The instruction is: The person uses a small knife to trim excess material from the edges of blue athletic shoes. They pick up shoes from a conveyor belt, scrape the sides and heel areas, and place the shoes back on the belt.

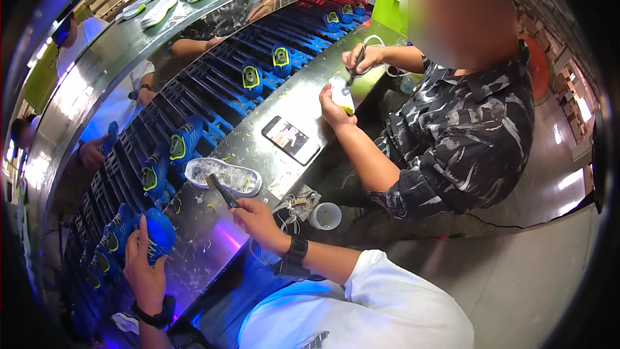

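Blue shoe (pixel 157 232) w/ yellow-green trim sits at the near edge of the conveyor, toe up, right under the left hand (pixel 146 270); fingers wrapped over its top and side, gripping it. Right hand (pixel 256 218) is to the right of it, well apart, pinched closed around the handle of a small brush (pixel 221 189); bristle end points up-left and touches the near rim of a clear sole (pixel 223 175) lying flat on the steel bench (pixel 303 100). So sole is just beyond the right hand, shoe directly in the left. Near the right wrist: a small white cup (pixel 325 215) and a tangle of cord. Further along the bench a phone (pixel 291 139), screen up. More blue shoes (pixel 184 142) ride the dark blue conveyor (pixel 213 87) in a row. Across the bench a co-worker in a camo shirt (pixel 462 136) holds a white sole piece in one hand (pixel 334 105), a tool in the other (pixel 363 58).
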Demonstrator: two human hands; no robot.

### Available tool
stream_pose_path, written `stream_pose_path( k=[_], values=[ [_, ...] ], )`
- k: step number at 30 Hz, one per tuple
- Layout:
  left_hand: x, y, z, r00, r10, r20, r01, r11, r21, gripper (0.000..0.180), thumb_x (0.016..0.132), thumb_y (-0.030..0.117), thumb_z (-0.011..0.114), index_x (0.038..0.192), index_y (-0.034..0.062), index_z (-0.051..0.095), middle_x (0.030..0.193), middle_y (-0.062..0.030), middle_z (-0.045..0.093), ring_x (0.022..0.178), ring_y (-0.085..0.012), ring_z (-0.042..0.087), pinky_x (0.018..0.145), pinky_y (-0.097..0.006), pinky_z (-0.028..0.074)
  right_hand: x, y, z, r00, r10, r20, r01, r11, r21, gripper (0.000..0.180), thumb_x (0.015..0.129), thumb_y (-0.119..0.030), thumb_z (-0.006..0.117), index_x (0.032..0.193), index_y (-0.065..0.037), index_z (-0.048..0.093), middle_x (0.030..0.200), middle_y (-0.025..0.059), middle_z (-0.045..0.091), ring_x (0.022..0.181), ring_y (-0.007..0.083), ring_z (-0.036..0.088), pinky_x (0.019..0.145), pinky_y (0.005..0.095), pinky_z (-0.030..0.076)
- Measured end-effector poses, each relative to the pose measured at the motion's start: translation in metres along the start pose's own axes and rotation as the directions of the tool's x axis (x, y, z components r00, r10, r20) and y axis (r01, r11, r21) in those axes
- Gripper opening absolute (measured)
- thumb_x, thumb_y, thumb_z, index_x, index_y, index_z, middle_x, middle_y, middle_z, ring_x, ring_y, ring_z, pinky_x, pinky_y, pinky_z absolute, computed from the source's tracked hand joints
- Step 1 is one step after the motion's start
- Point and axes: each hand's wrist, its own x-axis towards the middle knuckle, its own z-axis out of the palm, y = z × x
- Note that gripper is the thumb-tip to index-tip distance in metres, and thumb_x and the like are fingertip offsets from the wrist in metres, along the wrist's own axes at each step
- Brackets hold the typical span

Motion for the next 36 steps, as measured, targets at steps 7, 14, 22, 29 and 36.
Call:
stream_pose_path(
  k=[7, 14, 22, 29, 36],
  values=[
    [0.000, 0.002, -0.005, 1.000, 0.005, 0.026, -0.005, 1.000, 0.004, 0.102, 0.068, -0.010, 0.074, 0.159, 0.0221, 0.041, 0.133, -0.0148, 0.059, 0.121, -0.0376, 0.060, 0.103, -0.042, 0.048, 0.000, 0.000, 0.001, 1.000, -0.015, 0.000, 0.015, 1.000, 0.005, 0.010, 0.100, -0.015, 0.062, 0.099, -0.006, 0.066, 0.075, -0.0049, 0.057, 0.062, 0.0016, 0.046, 0.053, 0.0202, 0.033],
    [-0.001, -0.004, -0.003, 0.999, 0.046, -0.008, -0.046, 0.999, 0.025, 0.105, 0.067, -0.009, 0.078, 0.159, 0.0239, 0.041, 0.132, -0.0147, 0.058, 0.120, -0.0384, 0.059, 0.098, -0.045, 0.050, -0.004, -0.005, 0.007, 1.000, 0.028, 0.003, -0.028, 0.997, 0.078, 0.010, 0.099, -0.013, 0.062, 0.102, -0.005, 0.066, 0.076, -0.0047, 0.057, 0.061, 0.0016, 0.046, 0.053, 0.0204, 0.033],
    [-0.005, 0.001, -0.014, 1.000, 0.011, 0.002, -0.011, 1.000, 0.008, 0.102, 0.066, -0.012, 0.073, 0.158, 0.0200, 0.042, 0.130, -0.0149, 0.060, 0.118, -0.0360, 0.061, 0.102, -0.040, 0.048, -0.012, -0.012, 0.010, 0.998, 0.051, 0.024, -0.053, 0.996, 0.075, 0.010, 0.099, -0.014, 0.062, 0.102, -0.005, 0.066, 0.076, -0.0049, 0.057, 0.062, 0.0017, 0.046, 0.053, 0.0204, 0.034],
    [-0.012, -0.004, -0.016, 0.999, 0.045, 0.004, -0.045, 0.999, 0.001, 0.102, 0.068, -0.009, 0.077, 0.159, 0.0223, 0.041, 0.130, -0.0147, 0.058, 0.119, -0.0388, 0.059, 0.099, -0.045, 0.049, -0.020, -0.015, 0.016, 1.000, 0.024, 0.005, -0.024, 0.997, 0.070, 0.011, 0.099, -0.014, 0.062, 0.102, -0.005, 0.067, 0.077, -0.0052, 0.057, 0.063, 0.0013, 0.047, 0.054, 0.0201, 0.035],
    [-0.015, -0.007, -0.020, 0.999, 0.029, 0.017, -0.028, 0.999, -0.014, 0.102, 0.066, -0.011, 0.073, 0.158, 0.0178, 0.041, 0.131, -0.0163, 0.060, 0.119, -0.0375, 0.060, 0.104, -0.040, 0.047, -0.022, -0.014, 0.024, 1.000, 0.025, -0.006, -0.025, 0.997, 0.078, 0.011, 0.098, -0.014, 0.062, 0.102, -0.005, 0.067, 0.076, -0.0056, 0.057, 0.063, 0.0011, 0.047, 0.054, 0.0200, 0.035]
  ],
)
